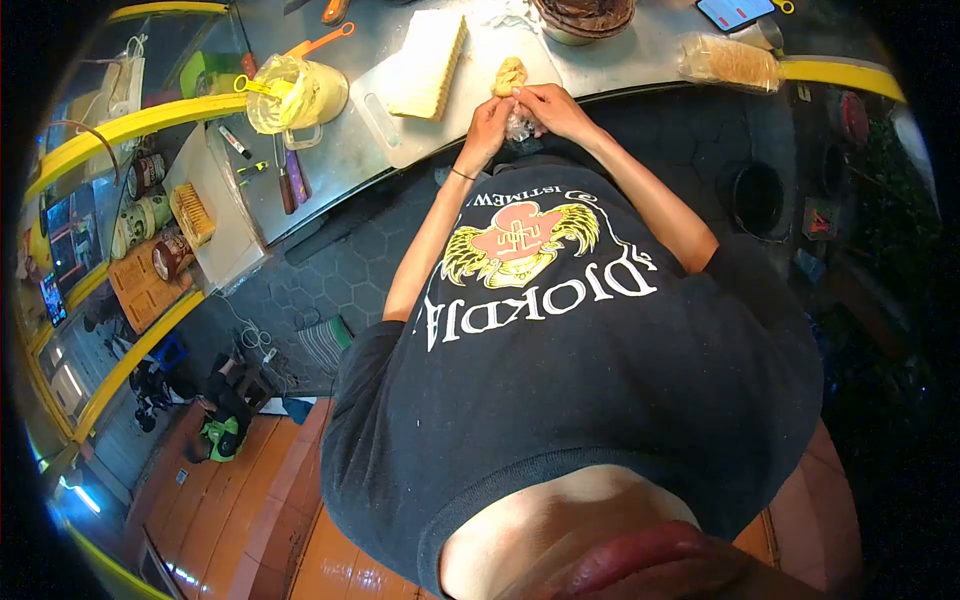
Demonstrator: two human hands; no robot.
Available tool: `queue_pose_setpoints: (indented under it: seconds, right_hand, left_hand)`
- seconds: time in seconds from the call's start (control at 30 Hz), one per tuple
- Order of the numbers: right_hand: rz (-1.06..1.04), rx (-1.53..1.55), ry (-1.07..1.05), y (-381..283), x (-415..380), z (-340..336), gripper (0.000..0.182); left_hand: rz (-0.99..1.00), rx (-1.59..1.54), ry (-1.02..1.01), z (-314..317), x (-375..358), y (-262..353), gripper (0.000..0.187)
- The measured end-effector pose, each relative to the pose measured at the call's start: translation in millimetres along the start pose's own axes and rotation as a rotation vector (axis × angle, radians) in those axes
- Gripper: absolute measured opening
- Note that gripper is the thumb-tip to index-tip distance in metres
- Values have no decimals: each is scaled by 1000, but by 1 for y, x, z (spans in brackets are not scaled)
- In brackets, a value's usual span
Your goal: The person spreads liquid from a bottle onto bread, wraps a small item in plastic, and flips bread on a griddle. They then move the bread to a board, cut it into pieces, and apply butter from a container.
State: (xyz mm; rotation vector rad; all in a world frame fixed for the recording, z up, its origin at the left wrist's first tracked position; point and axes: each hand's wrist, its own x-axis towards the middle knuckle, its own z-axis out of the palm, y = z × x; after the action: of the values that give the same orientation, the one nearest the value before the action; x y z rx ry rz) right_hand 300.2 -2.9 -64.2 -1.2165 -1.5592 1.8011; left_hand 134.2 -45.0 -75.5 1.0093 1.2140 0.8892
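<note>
Hands meet at counter edge: left hand (487, 125) and right hand (553, 108) close together, fingertips pinching a crinkly clear plastic wrapper (519, 124) between them. Small dough lump (509, 75) sits just beyond, on white cutting board (440, 100). Stack of pale yellow sheets (428, 65) lies beside it. Plastic-covered pitcher (298, 95) stands further along the counter.

A yellow-lined plastic pitcher (300, 95) stands beside a white cutting board (400, 125); a phone (733, 11) lies near bagged crackers (730, 62).
</note>
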Motion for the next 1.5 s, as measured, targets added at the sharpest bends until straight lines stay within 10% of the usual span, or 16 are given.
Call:
queue_pose_setpoints:
  seconds: [0.13,0.43,0.73,0.87,1.1,1.5]
  right_hand:
    - [-243,-479,42,-6,0,-4,39]
    - [207,195,-191,-40,-14,-2,45]
    - [-115,-368,100,-13,6,-1,33]
    - [-138,-467,208,-23,-3,7,29]
    - [-309,-479,340,-16,1,27,24]
    - [-316,-503,113,-14,-6,17,24]
  left_hand:
    - [43,101,64,0,3,-9,30]
    - [282,818,123,3,1,17,25]
    - [196,149,-54,-4,-8,27,34]
    - [-58,677,17,-25,-13,39,56]
    - [-108,230,-3,0,2,26,68]
    - [-131,124,39,3,14,-19,50]
